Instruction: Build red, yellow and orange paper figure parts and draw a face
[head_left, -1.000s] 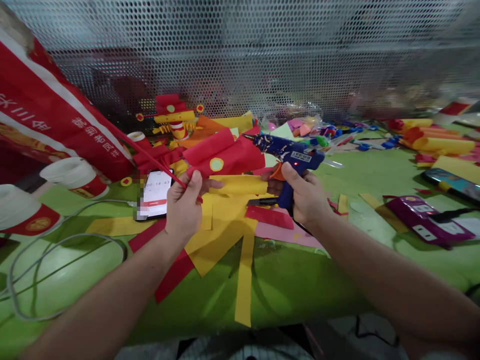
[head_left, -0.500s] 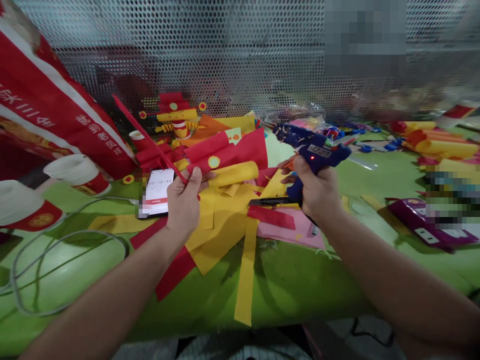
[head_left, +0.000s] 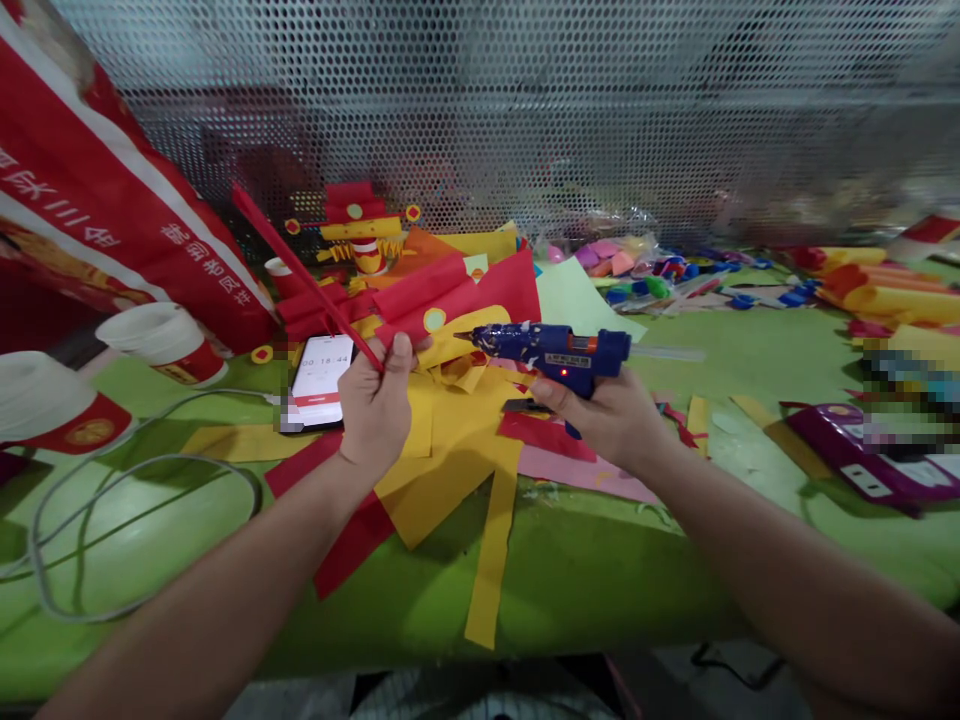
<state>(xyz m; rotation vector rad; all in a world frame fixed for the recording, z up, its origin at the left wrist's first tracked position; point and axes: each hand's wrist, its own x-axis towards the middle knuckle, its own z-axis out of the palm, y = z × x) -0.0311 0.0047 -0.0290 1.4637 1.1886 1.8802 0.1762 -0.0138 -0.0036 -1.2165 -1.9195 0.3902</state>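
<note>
A thin red paper strip slants up and left from my left hand, its lower end pinched between thumb and fingers. My right hand is wrapped round the handle of a blue glue gun with a small red light lit. The gun's nozzle points left, over a yellow paper roll. Behind my left hand lie rolled red paper pieces with a pale green and yellow disc. Under both hands spread yellow paper sheets. A black cutter lies near my right hand, partly hidden.
A phone and stacked paper cups stand left, beside a looping white cable. A decorated paper cup figure is behind. A purple power strip lies right. A perforated metal screen bounds the back.
My right hand has moved left and down with the glue gun, whose nozzle has come nearer my left hand. The gun now lies level. My left hand keeps the red strip nearly in place.
</note>
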